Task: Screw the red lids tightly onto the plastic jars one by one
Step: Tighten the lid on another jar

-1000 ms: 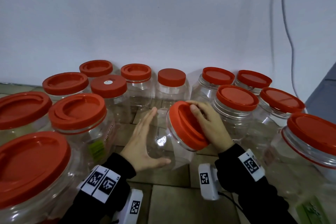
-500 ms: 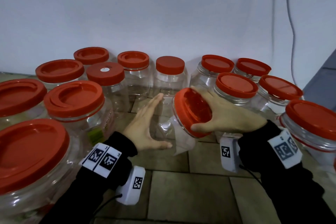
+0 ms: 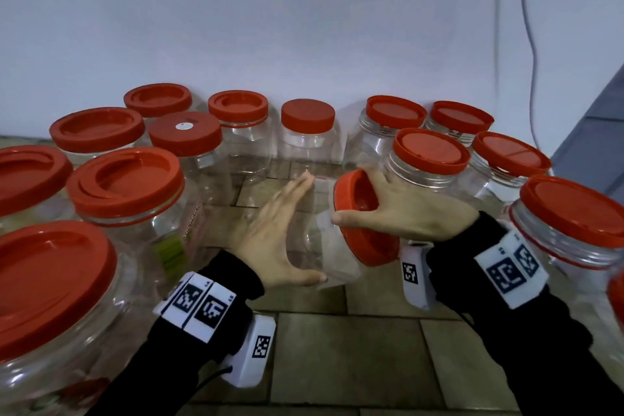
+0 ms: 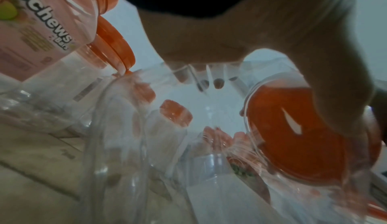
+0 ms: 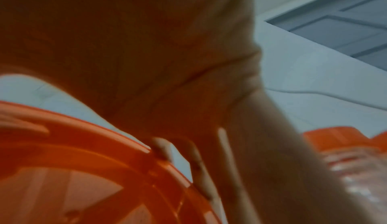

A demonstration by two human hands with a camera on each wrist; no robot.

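A clear plastic jar (image 3: 320,246) is tilted on its side at the centre of the tiled floor, its mouth facing right. My left hand (image 3: 277,233) holds its body, fingers straight along the far side and thumb under the near side. A red lid (image 3: 358,213) sits on the jar's mouth. My right hand (image 3: 395,209) grips that lid, fingers over its top rim and thumb across its face. In the left wrist view the red lid (image 4: 297,138) shows through the jar (image 4: 167,144). The right wrist view shows the lid (image 5: 83,169) close under my fingers (image 5: 209,169).
Several lidded clear jars ring the spot: large ones at the left (image 3: 125,186), a row along the white wall (image 3: 307,118), more at the right (image 3: 570,216). A cable (image 3: 533,44) hangs down the wall. Bare tiles (image 3: 337,348) lie in front.
My right hand has turned on the lid: the wrist swung out to the right and the thumb now crosses the lid's face. The left hand keeps its place on the jar.
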